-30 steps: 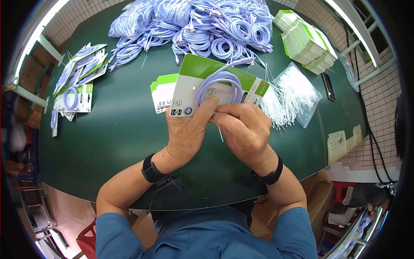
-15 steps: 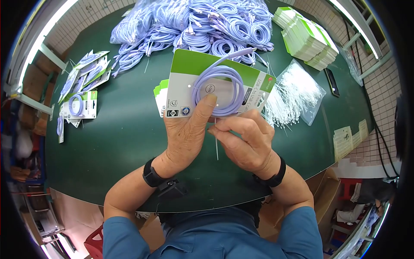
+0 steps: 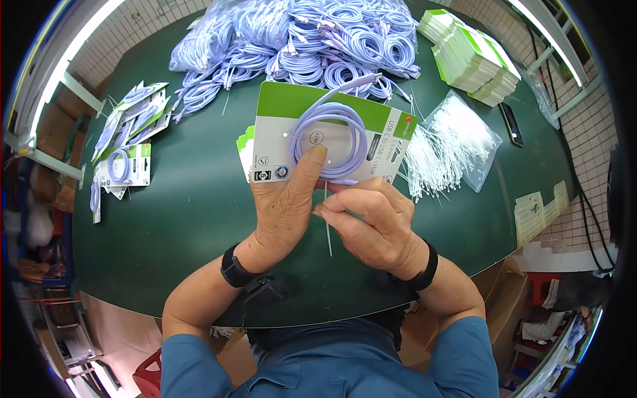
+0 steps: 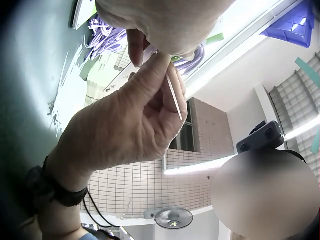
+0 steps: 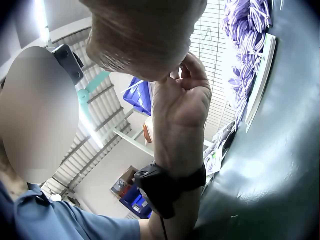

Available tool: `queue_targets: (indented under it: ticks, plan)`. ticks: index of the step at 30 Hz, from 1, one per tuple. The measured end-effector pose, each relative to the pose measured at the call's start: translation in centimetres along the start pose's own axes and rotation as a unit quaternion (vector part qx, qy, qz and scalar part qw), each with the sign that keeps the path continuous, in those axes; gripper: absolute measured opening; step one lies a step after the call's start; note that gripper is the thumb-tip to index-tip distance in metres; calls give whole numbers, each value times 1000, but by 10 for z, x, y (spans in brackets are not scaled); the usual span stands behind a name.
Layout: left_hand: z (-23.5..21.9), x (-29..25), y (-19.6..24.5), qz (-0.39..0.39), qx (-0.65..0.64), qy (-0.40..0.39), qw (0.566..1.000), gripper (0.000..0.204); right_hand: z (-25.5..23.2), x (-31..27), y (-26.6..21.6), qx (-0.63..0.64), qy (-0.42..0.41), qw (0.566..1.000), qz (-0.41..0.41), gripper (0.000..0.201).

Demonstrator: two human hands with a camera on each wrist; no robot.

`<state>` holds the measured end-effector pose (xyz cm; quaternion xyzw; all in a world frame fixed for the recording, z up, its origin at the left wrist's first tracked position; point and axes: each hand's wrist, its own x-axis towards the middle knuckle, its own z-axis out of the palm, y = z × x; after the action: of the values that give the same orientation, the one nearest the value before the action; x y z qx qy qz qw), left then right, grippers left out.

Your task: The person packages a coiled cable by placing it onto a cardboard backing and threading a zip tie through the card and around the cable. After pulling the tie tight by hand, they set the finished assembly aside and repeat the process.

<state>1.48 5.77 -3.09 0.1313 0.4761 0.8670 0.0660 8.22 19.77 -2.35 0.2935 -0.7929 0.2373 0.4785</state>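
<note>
My left hand (image 3: pixel 284 209) grips a green-and-white cardboard package card (image 3: pixel 271 136) from its lower edge. Its thumb presses a coiled lilac USB cable (image 3: pixel 361 142) against the card front; one cable end sticks up past the card's top. A thin white cable tie (image 3: pixel 328 239) hangs below the card. My right hand (image 3: pixel 378 222) pinches this tie just under the coil, and the tie's tail runs out past the thumb in the left wrist view. Behind the card, the left fingers are hidden in the head view.
Lilac cables (image 3: pixel 298 53) lie heaped at the back. Stacked cards (image 3: pixel 471 60) and a bag of white ties (image 3: pixel 458 142) are at right, beside a phone (image 3: pixel 511 125). Carded cables (image 3: pixel 129 123) pile up at left. More cards (image 3: pixel 245 149) lie behind the held one.
The right hand has moved slightly down and left from the card's lower edge. More of the tie now hangs below, and the card is turned a little, with its print showing more squarely.
</note>
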Motion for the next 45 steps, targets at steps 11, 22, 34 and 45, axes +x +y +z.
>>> queue_targets:
  ticks: [11,22,34,45]
  plan:
    - [-6,1,3,-10,43,-62,997,43,9,-11,-6,123,-6,992,31,27]
    - [-5,-2,2,-14,51,-58,997,43,10,-12,-3,170,29,984,46,25]
    - [1,-4,-6,12,10,-22,1000,35,5,-7,-1,157,27,981,108,28]
    - [3,-11,-9,-35,8,-46,998,28,-11,0,24,72,30,983,169,21]
